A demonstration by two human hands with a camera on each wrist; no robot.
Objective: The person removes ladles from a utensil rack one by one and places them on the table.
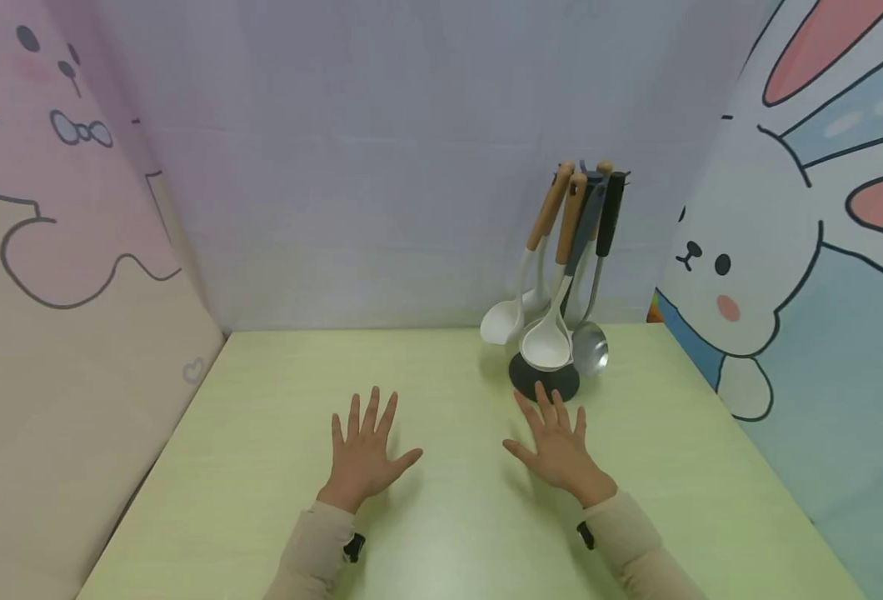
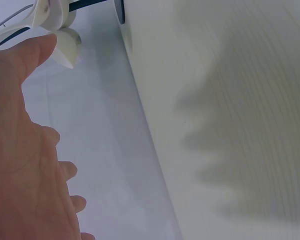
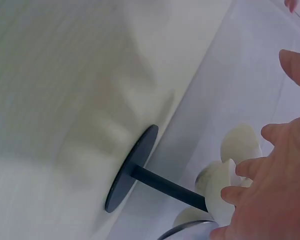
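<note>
My left hand is held over the table with its fingers straight and spread, holding nothing. Likewise spread and bare, my right hand is nearest to a utensil stand, its fingertips overlapping the round black base in the head view. White ladles with wooden handles hang from the stand, along with a metal ladle that has a black handle. In the right wrist view the black post rises from the base, and my fingers partly cover the white ladle bowls.
The pale yellow-green table ends at a plain light backdrop. Cartoon-printed cloths stand along both sides, a pink figure at left and a white rabbit at right. Shadows of the hands fall on the tabletop.
</note>
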